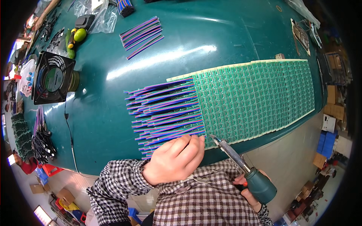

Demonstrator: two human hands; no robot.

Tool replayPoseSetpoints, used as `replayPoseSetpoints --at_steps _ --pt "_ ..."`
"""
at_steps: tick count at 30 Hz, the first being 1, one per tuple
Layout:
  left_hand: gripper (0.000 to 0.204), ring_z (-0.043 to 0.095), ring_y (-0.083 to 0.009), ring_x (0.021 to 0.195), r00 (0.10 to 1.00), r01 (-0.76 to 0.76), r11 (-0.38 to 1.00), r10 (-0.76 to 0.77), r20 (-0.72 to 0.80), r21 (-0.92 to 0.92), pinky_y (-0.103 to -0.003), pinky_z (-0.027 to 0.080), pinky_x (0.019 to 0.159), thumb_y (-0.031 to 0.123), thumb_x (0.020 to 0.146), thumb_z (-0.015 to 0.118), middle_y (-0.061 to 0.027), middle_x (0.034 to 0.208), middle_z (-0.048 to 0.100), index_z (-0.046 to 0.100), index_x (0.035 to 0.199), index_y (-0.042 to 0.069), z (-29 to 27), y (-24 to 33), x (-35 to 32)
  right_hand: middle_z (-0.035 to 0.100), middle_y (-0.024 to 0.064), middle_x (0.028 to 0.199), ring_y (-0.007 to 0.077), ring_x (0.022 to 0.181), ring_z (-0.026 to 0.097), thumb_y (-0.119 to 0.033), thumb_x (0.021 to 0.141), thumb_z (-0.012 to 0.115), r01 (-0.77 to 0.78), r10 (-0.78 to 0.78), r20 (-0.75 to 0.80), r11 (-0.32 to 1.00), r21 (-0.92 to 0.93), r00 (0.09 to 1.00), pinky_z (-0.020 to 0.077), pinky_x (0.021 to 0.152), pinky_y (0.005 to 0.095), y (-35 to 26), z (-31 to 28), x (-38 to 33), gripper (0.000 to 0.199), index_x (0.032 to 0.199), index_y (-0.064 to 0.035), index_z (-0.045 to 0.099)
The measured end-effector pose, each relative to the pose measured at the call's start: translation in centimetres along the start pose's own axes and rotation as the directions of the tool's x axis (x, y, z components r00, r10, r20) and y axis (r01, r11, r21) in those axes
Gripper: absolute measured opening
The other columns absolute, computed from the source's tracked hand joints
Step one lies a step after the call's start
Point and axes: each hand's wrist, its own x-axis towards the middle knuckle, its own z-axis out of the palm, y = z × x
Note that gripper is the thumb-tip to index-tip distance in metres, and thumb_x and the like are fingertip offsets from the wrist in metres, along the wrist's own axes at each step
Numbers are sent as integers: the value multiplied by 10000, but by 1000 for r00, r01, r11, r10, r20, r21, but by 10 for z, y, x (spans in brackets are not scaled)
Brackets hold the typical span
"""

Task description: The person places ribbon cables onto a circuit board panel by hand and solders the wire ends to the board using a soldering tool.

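Rows of small green circuit boards in panels (pixel 256 100) overlap across the right half of the table. Along their left edge lie many flat multicoloured ribbon wires (pixel 162 103), with ends meeting the boards. My left hand (pixel 175 158) is closed at the lower end of these rows, its fingertips pinched at a ribbon wire by the board edge; the pinch point is partly hidden. A soldering iron (pixel 262 187) with a dark green handle is gripped in my right hand (pixel 250 196). Its tip is close to the board edge, just right of my left fingertips.
A black fan (pixel 52 77) stands at the left, its cord (pixel 69 132) running down the table. More ribbon wires (pixel 143 35) lie farther back. A round green fruit (pixel 80 35) and clear plastic bag (pixel 100 19) are far left; black-ended cables (pixel 43 145) hang near the left edge.
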Motion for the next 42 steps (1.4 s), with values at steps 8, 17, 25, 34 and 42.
replayPoseSetpoints --at_steps 8,17,25,34,42 --pt "373 664 -212 807 995 100 975 -93 44 -197 -301 566 659 60 710 741 -92 985 676 761 1073 -22 -2 -6 3 713 179 925 286 908 736 -400 806 921 -62 62 -22 998 1 998 615 840 419 -11 3 3 584 1050 38 620" --pt "377 662 -209 817 989 141 963 -129 65 -228 -303 568 666 53 711 740 -82 994 667 762 1081 -18 -3 -6 4 789 0 873 223 793 725 -413 848 861 -35 41 -140 998 44 989 567 788 369 -33 16 18 368 958 -76 761" --pt "374 658 -207 819 992 112 974 -98 76 -199 -299 557 660 58 713 748 -85 996 670 757 1081 -13 -5 -6 5 786 9 896 214 763 698 -421 839 866 -9 5 -132 999 -31 991 565 732 352 -28 15 16 366 933 -81 768" --pt "387 657 -215 819 994 95 978 -84 64 -184 -300 555 661 67 711 755 -95 1003 674 751 1090 -15 -3 -6 4 783 6 886 212 762 700 -410 836 870 -1 -2 -127 1000 -27 992 568 739 353 -26 16 16 385 978 -70 761" --pt "371 665 -217 831 994 94 981 -82 72 -172 -299 555 660 65 724 751 -96 1007 676 751 1086 -17 -4 -5 4 783 4 873 221 758 695 -434 834 869 -29 28 -152 1000 -8 988 567 746 359 -27 18 16 404 974 -72 759"
